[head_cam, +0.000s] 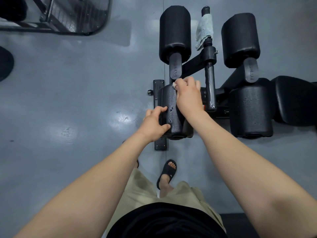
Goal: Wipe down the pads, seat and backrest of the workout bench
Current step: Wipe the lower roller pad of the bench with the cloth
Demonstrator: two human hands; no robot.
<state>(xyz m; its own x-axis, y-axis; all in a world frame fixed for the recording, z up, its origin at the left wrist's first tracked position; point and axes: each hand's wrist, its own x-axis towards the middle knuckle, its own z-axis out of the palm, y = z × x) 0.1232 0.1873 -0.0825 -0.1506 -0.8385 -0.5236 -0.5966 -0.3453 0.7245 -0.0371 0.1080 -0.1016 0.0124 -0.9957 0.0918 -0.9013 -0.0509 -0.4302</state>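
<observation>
Wiping the near-left pad (pixel 169 107): the right hand (pixel 188 95) pinches a small white wipe (pixel 174 85) against the pad's far end, while the left hand (pixel 154 124) clasps its near end, fingers curled over the foam. Wet-looking specks mark this pad. The task appears to be at an early stage. Whether the near-right pad (pixel 250 109), the two far pads and the seat (pixel 295 100) are wiped cannot be told, and the backrest is out of view. A pale cloth (pixel 205 30) drapes the central bar.

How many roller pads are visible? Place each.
4: far left pad, far right pad, near left pad gripped by the left hand, near right pad beside the seat. More may be hidden.
</observation>
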